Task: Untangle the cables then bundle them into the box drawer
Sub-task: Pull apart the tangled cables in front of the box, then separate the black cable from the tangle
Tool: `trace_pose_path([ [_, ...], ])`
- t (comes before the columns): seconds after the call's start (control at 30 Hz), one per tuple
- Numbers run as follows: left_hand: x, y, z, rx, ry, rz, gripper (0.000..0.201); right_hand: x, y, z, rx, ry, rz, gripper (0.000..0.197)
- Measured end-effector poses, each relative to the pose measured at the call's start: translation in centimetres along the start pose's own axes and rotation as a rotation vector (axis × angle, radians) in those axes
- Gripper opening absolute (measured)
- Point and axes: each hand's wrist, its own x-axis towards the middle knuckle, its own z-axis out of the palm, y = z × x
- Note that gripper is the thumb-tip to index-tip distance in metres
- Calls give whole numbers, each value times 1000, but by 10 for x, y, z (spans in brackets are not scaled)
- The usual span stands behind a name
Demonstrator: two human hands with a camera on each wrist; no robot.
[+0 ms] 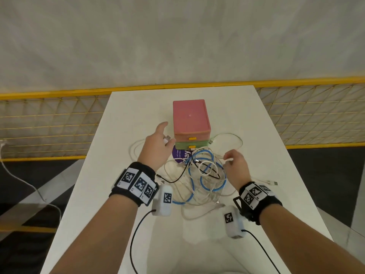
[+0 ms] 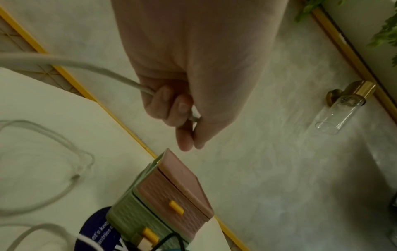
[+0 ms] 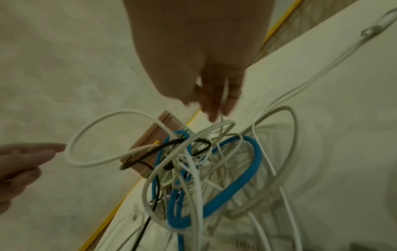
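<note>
A tangle of white, blue and black cables [image 1: 205, 175] lies on the white table [image 1: 122, 119] in front of a small box of drawers [image 1: 190, 119], pink above and green below, both shut. My left hand [image 1: 158, 143] is raised left of the box and grips the plug end of a white cable [image 2: 86, 68], with the metal USB plug [image 1: 167, 138] sticking out. My right hand [image 1: 235, 163] pinches a thin white cable [image 3: 224, 91] at the tangle's right edge, lifting loops [image 3: 214, 161] off the table.
A purple round card [image 1: 180, 155] lies under the box's front. A loose white cable loops right of the box [image 1: 235, 139], and a USB plug [image 1: 273, 182] lies at the right. Yellow mesh railing [image 1: 49, 125] flanks the table; a wall lamp [image 2: 343, 105] shows in the left wrist view.
</note>
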Motion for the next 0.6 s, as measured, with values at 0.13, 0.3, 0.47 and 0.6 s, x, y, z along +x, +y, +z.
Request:
trace_pose_path([
  [0.13,-2,-3,10,-33,-21,2,50,9,8,8,-333,-436,122,23],
  [0.3,-8,-9,14,-43,-45,22,40,6,-6,5,-400,-395,9,20],
  [0.47,-10,-10,16,-54,-67,36,38,9,-18,-3,-435,-401,-103,32],
  [0.6,-11,-10,19,-71,-71,29,39,10,-24,-6,-331,-370,-143,31],
])
